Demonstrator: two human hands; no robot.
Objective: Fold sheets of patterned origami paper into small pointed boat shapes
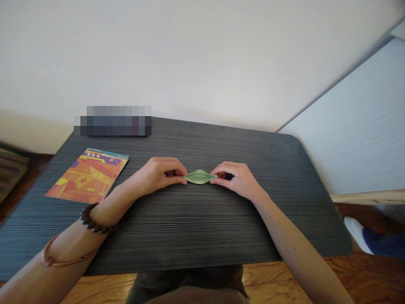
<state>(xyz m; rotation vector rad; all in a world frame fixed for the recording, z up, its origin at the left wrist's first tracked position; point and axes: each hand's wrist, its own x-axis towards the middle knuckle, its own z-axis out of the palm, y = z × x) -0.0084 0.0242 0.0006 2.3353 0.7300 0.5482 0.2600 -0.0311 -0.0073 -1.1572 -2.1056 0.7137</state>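
A small piece of folded green paper, pointed at both ends and wider in the middle like a little boat, is held over the dark table. My left hand pinches its left tip between thumb and fingers. On the other side, my right hand grips the right tip in the same way. The paper's middle shows between the two hands, while its ends are partly covered by my fingertips.
Left of my left hand lies an orange, yellow and purple booklet or stack of sheets. A blurred-out dark object stands at the back left, by the wall. Beyond the table's right edge, a person's foot rests near the floor.
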